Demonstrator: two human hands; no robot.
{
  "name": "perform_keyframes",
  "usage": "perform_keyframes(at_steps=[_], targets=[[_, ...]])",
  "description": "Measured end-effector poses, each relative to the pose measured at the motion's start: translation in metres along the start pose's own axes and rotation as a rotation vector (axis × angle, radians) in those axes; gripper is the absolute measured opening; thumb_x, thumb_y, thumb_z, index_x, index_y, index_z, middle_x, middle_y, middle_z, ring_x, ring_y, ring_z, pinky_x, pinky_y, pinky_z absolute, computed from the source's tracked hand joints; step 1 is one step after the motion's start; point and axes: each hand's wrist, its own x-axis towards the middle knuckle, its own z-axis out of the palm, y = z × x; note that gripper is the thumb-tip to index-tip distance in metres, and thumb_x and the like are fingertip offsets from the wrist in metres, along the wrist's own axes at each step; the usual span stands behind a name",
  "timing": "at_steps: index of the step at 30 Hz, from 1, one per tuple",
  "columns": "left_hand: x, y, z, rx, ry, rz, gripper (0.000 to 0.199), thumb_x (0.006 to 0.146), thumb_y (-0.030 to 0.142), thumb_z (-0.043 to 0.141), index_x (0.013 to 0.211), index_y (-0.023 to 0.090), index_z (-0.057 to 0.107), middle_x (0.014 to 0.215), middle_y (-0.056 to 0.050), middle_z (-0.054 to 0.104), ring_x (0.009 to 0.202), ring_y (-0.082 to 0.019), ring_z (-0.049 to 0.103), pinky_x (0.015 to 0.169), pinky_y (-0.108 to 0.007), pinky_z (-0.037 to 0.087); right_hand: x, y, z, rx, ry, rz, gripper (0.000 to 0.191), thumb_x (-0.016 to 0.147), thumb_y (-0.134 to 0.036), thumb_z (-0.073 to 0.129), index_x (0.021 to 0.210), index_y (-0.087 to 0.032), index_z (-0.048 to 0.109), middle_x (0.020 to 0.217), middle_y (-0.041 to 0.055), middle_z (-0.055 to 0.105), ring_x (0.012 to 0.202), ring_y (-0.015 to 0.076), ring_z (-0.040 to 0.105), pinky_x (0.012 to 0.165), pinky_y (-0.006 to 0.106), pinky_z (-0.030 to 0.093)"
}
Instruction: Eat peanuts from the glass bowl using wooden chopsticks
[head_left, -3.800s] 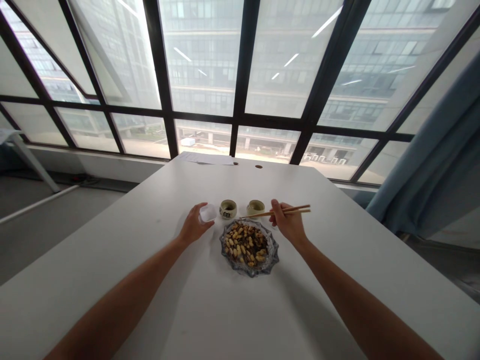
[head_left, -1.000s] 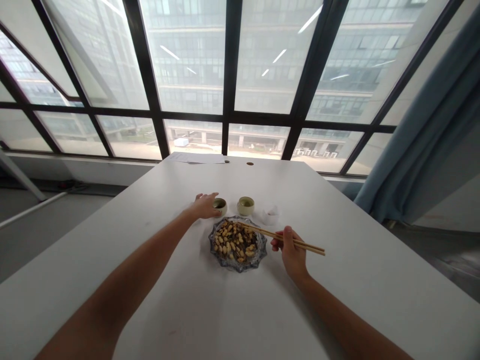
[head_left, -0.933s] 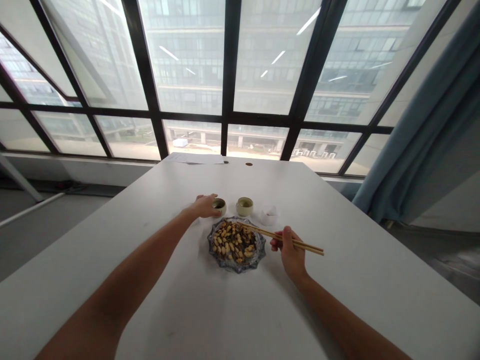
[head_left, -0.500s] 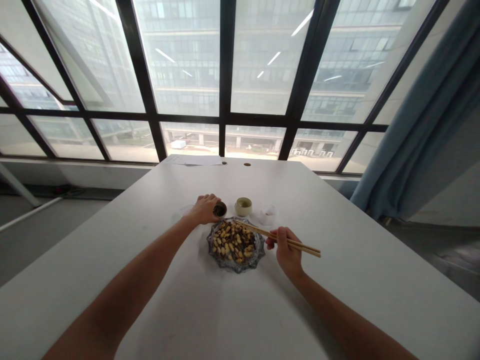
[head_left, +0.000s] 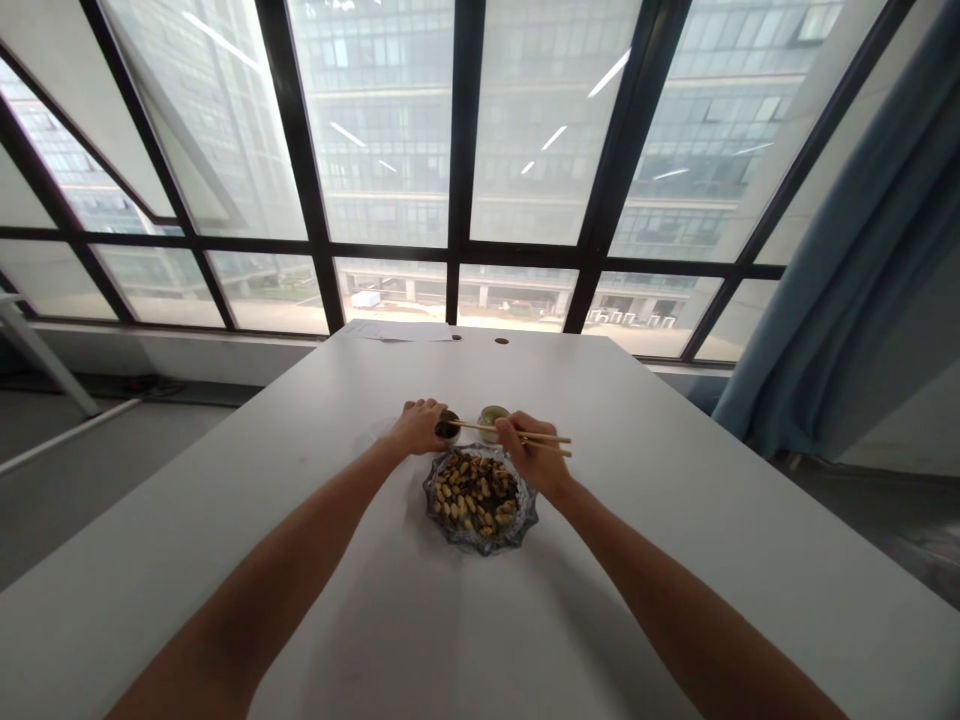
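My left hand [head_left: 417, 427] curls around the side of a small dark-mouthed cup [head_left: 448, 430] with dark bits inside, behind the plate. A pair of wooden chopsticks [head_left: 551, 437] lies in the fingers of my right hand [head_left: 534, 452], and their tips reach left to the mouth of that cup. Whether the tips pinch anything is too small to tell. Just below both hands stands a scalloped glass plate [head_left: 484, 546] holding peanuts [head_left: 459, 495] mixed with dark seeds. A pale green cup [head_left: 491, 414] is partly covered by my right hand and the chopsticks.
Something clear and see-through [head_left: 381, 430] sits left of my left hand. White paper sheets [head_left: 397, 330] lie at the far end of the white table [head_left: 360, 610], near a round hole [head_left: 501, 341]. Windows stand beyond, with a blue curtain [head_left: 817, 280] at the right.
My right hand has moved up and left, carrying the chopstick tips from over the plate to the left cup. It now hides the small white cup. My left hand stays on its cup.
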Motion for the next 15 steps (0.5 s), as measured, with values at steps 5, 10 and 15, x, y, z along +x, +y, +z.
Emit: perform_keyframes(at_steps=[5, 10, 15], targets=[[0.009, -0.007, -0.001, -0.044, -0.057, -0.038, 0.067, 0.072, 0.050, 0.067, 0.130, 0.020, 0.054, 0.128, -0.016, 0.062, 0.119, -0.033, 0.057, 0.104, -0.047, 0.036, -0.012, -0.020, -0.049, 0.126, 0.061, 0.242, 0.060, 0.079, -0.072, 0.058, 0.052, -0.018, 0.062, 0.036, 0.0002, 0.051, 0.030, 0.0090, 0.040, 0.031, 0.021, 0.028], [0.004, -0.011, -0.002, -0.096, -0.052, -0.027, 0.057, 0.075, 0.054, 0.063, 0.123, 0.023, 0.058, 0.123, -0.012, 0.066, 0.117, -0.032, 0.059, 0.107, -0.050, 0.033, -0.018, -0.038, -0.061, 0.096, -0.236, 0.371, 0.058, 0.076, -0.068, 0.063, 0.047, -0.017, 0.061, 0.031, -0.0006, 0.049, 0.025, 0.0078, 0.038, 0.028, 0.018, 0.026], [-0.032, -0.024, 0.000, -0.154, 0.255, -0.016, 0.058, 0.085, 0.058, 0.056, 0.129, 0.021, 0.056, 0.134, -0.015, 0.060, 0.128, -0.033, 0.051, 0.113, -0.052, 0.025, -0.030, -0.023, -0.044, 0.117, -0.243, 0.293, 0.051, 0.080, -0.063, 0.063, 0.056, -0.018, 0.063, 0.040, -0.0004, 0.057, 0.031, 0.0098, 0.048, 0.030, 0.018, 0.034]])
